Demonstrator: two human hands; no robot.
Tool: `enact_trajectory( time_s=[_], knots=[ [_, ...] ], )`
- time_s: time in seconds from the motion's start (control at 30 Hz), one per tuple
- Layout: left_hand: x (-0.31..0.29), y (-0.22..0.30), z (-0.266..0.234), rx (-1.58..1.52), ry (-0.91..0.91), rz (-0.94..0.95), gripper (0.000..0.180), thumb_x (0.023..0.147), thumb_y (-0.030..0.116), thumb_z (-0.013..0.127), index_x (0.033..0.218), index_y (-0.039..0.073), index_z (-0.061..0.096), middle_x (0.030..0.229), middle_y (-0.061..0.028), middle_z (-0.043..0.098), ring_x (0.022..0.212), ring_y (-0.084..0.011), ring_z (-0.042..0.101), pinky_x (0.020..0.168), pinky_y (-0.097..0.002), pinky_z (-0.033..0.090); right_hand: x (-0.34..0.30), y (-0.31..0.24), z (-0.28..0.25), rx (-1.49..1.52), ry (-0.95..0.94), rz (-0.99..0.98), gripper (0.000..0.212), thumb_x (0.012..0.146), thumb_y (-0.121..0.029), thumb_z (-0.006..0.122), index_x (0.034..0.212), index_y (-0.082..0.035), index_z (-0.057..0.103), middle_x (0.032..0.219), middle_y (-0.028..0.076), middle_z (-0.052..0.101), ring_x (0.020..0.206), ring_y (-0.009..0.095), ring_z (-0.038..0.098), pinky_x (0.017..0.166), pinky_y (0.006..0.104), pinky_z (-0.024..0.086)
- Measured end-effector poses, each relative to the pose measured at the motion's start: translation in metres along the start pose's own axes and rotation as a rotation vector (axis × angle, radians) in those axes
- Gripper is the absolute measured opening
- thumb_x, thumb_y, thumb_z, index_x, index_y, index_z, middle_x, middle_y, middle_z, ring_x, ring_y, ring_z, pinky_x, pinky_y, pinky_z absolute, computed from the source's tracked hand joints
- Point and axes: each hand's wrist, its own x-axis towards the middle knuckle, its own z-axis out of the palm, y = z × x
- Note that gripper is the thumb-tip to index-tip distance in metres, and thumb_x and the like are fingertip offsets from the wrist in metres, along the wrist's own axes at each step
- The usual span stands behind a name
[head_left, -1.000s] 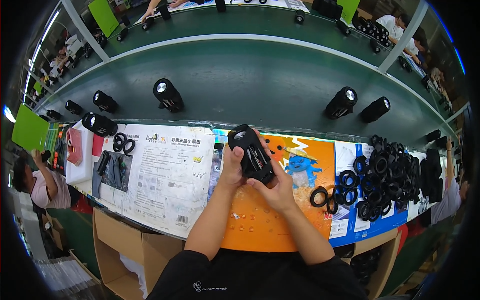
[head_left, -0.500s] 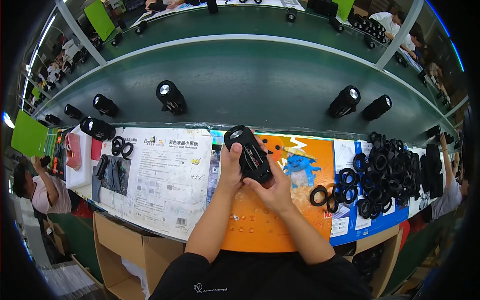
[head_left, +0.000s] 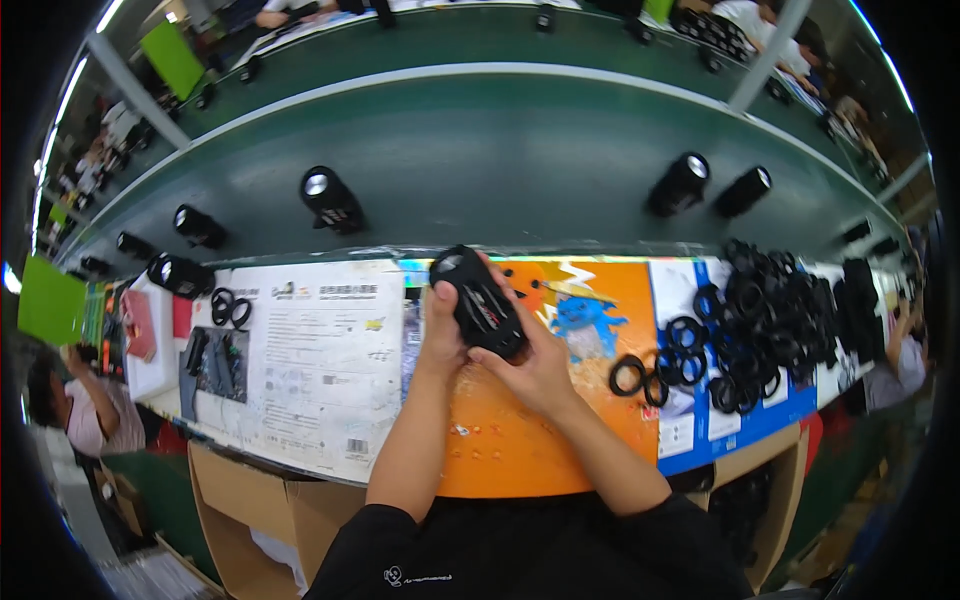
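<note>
A black cylindrical portable speaker (head_left: 482, 305) with a silvery round end is held tilted above the orange mat (head_left: 610, 440). My left hand (head_left: 442, 338) grips its left side, thumb up along the body. My right hand (head_left: 535, 362) wraps its right side and lower end, with the thumb at the bottom edge. The fingers behind the speaker are mostly hidden. Just right of my right hand lie a few loose black rings (head_left: 628, 375), beside a big heap of black rings (head_left: 775, 325).
Behind the worktable, similar black speakers stand on the green conveyor (head_left: 500, 150). At left are two rings (head_left: 240, 313), a lying speaker (head_left: 180, 275) and a white foam tray (head_left: 155, 340). Open cardboard boxes (head_left: 240, 500) sit below the front edge. Co-workers (head_left: 100, 405) are at both sides.
The whole view has shifted slightly and blurred. Both hands still hold the speaker, which has turned a little in their grip.
</note>
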Motion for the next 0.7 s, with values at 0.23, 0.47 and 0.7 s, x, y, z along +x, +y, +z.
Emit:
enact_trajectory(
  time_s=[0.23,0.47,0.7],
  knots=[
    [0.0,0.013,-0.005,0.16,-0.041,0.018,0.081,0.098,0.073,0.076,0.138,0.004,0.061,0.113,-0.012,0.071,0.106,-0.0264,0.074,0.09,-0.0402,0.066,-0.005,-0.037,-0.061,-0.595,-0.092,-0.154,0.056,0.095,-0.027,0.092,0.143,-0.006,0.074,0.131,0.018,0.076,0.118,0.038,0.072,0.108,0.044,0.056],
    [-0.004,0.015,0.017,0.292,-0.097,-0.034,0.093,0.082,0.057,0.1,0.145,0.001,0.06,0.117,-0.0151,0.076,0.103,-0.0285,0.08,0.089,-0.0424,0.069,-0.065,-0.075,-0.143,-1.271,0.058,0.093,0.04,0.089,-0.035,0.094,0.076,-0.002,0.077,0.099,0.011,0.063,0.101,0.031,0.057,0.09,0.0449,0.047],
    [-0.008,0.022,0.013,0.399,-0.105,-0.019,0.082,0.091,0.043,0.093,0.15,-0.002,0.058,0.122,-0.0184,0.076,0.108,-0.0294,0.08,0.096,-0.0443,0.068,-0.046,-0.064,-0.13,-1.164,-0.154,-0.099,0.021,0.085,-0.005,0.087,0.106,-0.004,0.085,0.127,0.012,0.065,0.118,0.033,0.064,0.099,0.0447,0.055]
  ],
)
